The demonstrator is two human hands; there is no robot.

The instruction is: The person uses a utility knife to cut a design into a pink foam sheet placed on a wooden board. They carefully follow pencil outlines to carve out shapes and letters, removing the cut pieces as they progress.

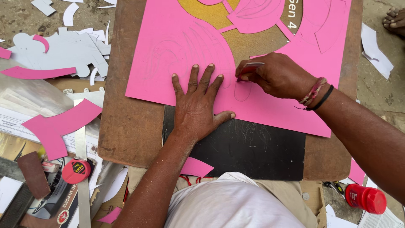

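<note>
White cloth over the person's lap [230, 202] lay closest, with a red-capped bottle [365, 198] to its right, contents hidden. Beyond it, the left hand [197, 101] pressed flat, fingers released and spread, on the pink sheet [177, 50], which lay across a brown board [126, 122] and black mat [253, 147]. The right hand [274, 75] had its fingers clenched around a small blade [249, 68], its tip on the sheet.

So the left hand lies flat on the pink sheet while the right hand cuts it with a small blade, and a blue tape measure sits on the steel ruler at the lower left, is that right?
Not quite: the tape measure is red, not blue, as the head view shows. The rest holds: the left hand lies flat on the pink sheet, the right hand works a small blade on it, and the tape measure sits on the steel ruler at lower left.
</note>
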